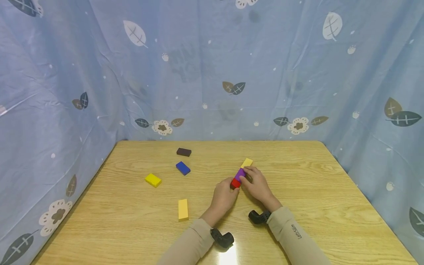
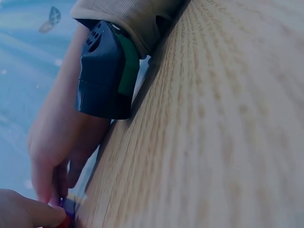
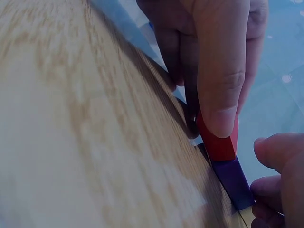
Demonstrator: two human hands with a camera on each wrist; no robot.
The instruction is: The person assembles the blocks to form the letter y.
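Three blocks stand end to end in a slanted row on the table: a red block (image 1: 235, 183) nearest, a purple block (image 1: 240, 174) in the middle and a light yellow block (image 1: 246, 162) at the far end. My left hand (image 1: 224, 198) pinches the red block, thumb on its near side. My right hand (image 1: 258, 184) is beside the purple block, with fingertips at its side. In the right wrist view, the right thumb (image 3: 275, 151) stands apart from the purple block (image 3: 232, 183), while the left thumb (image 3: 222, 121) presses on the red block (image 3: 218, 147).
On the left half of the wooden table (image 1: 116, 221) lie a dark brown block (image 1: 183, 152), a blue block (image 1: 183, 168), a bright yellow block (image 1: 153, 180) and a light yellow block (image 1: 183, 210). A patterned blue curtain (image 1: 205, 66) surrounds the table's back and sides.
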